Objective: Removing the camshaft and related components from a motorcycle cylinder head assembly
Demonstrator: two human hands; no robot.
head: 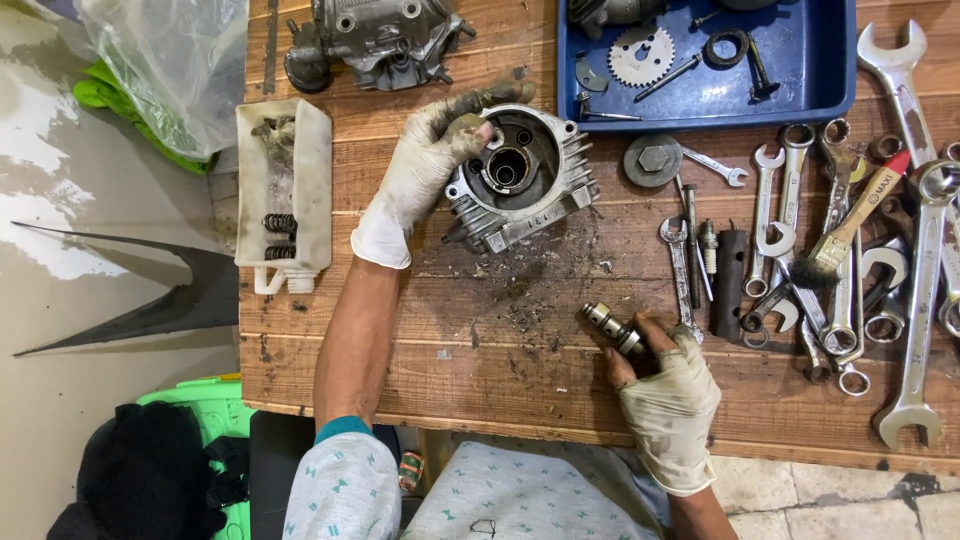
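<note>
Two gloved hands, two greasy engine parts.
Our left hand (425,165) clasps the finned grey cylinder head (520,180); our right hand (668,400) closes on the small steel camshaft (612,328), which may slip onto the wooden worktop (500,370).

Blue tray (815,95) — grimy white gloves (420,170)

My left hand (425,165) grips the cylinder head (520,178) mid-bench (500,330), fingers on its rim. My right hand (668,400) holds a camshaft (612,328) near the front edge, spanners (850,250) just beside.
</note>
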